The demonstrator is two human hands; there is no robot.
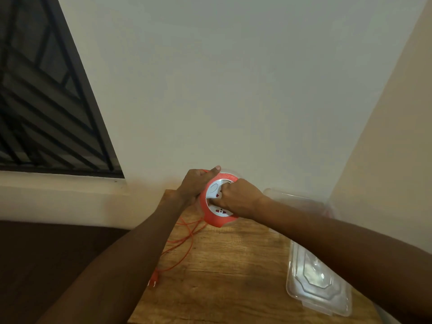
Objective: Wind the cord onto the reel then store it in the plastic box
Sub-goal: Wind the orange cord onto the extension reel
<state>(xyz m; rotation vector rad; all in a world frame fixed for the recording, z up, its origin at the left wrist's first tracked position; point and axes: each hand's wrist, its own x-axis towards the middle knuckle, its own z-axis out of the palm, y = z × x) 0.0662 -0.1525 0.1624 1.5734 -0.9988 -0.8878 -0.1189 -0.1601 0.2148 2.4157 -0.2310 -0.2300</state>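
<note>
The orange cord reel is held up on edge above the far end of the wooden worktop, its white socket face turned toward the camera, and everything else is placed from it. The left hand clasps the reel's left rim, fingers curled around behind the flange and the thumb laid up along the top edge. The right hand is closed over the centre of the white face, knuckles up, gripping something there that the fingers hide; a red socket mark shows just below that hand. From the reel's lower left edge the thin orange cord hangs down and lies in loose loops on the worktop, nearer the camera than the reel, and it ends in an orange plug at the worktop's left edge, well apart from the reel. To the right of the reel, behind the right forearm, stands the clear plastic box, open at the top, close to the corner where the two pale walls meet. The clear lid lies flat on the worktop to the right of the reel and nearer the camera, partly crossed by the right forearm. Far to the left of the reel, a dark barred window is set in the wall.
</note>
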